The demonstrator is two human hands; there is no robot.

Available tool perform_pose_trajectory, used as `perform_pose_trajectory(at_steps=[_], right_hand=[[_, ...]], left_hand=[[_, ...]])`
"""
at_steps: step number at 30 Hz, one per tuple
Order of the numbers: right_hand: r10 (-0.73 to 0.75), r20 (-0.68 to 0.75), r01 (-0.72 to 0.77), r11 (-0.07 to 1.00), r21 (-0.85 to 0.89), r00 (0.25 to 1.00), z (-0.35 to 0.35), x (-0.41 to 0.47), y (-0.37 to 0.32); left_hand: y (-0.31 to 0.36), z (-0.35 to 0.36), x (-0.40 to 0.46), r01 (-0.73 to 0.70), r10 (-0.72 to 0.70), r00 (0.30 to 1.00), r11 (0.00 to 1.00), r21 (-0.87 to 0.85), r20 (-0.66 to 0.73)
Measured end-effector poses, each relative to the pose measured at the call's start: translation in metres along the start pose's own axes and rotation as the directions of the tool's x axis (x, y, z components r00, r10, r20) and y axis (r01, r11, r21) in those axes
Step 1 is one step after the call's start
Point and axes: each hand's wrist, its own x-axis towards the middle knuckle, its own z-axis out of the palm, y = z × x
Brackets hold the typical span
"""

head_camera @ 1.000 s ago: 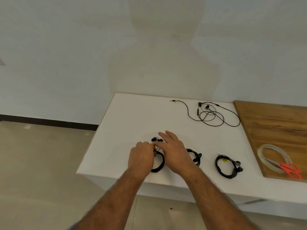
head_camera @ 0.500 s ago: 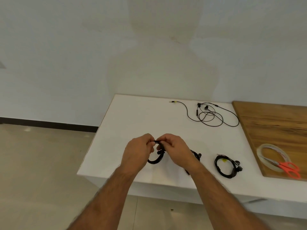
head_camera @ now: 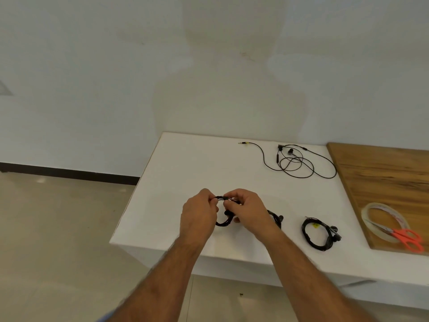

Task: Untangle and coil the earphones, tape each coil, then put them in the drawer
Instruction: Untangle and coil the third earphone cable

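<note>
Head view: both hands, left hand [head_camera: 197, 217] and right hand [head_camera: 249, 211], pinch a black coiled earphone cable [head_camera: 222, 223] just above the white bench [head_camera: 185, 163] with curled fingers. Coiling looks finished; taping comes next, needing the clear tape roll [head_camera: 380, 220] at three o'clock.

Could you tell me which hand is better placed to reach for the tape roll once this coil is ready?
Probably the right hand: the tape roll lies on the wooden board to its side, while the left hand can hold the coil.
</note>
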Motion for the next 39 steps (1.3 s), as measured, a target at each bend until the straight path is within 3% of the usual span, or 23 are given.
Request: perform_pose_trajectory(at_steps=[3, 6, 11, 23, 32, 39], right_hand=[[-0.073, -0.082, 0.049, 0.963, -0.267, 0.994, 0.011, 0.003, 0.007], [-0.139, -0.103, 0.067, 0.857, -0.512, 0.985, 0.02, 0.003, 0.011], [-0.219, -0.093, 0.093, 0.708, -0.7, 0.971, 0.027, 0.004, 0.015], [-0.192, -0.023, 0.109, 0.644, -0.757, 0.981, 0.02, 0.002, 0.013], [-0.195, -0.027, 0.122, 0.709, -0.695, 0.981, 0.011, 0.002, 0.011], [-0.22, -0.01, 0.139, 0.651, -0.746, 0.976, 0.012, 0.001, 0.012]], left_hand=[[-0.007, 0.005, 0.002, 0.011, -0.013, 1.0, 0.992, 0.129, 0.013], [-0.013, 0.007, 0.003, -0.009, 0.004, 1.0, 0.97, 0.243, 0.021], [-0.018, 0.007, 0.003, -0.021, 0.018, 1.0, 0.969, 0.246, 0.012], [-0.015, 0.008, -0.003, 0.005, -0.008, 1.0, 0.958, 0.285, 0.007], [-0.016, 0.004, 0.0, 0.04, -0.038, 0.999, 0.961, 0.272, -0.012], [-0.016, 0.004, 0.0, 0.023, -0.016, 1.0, 0.964, 0.263, -0.027]])
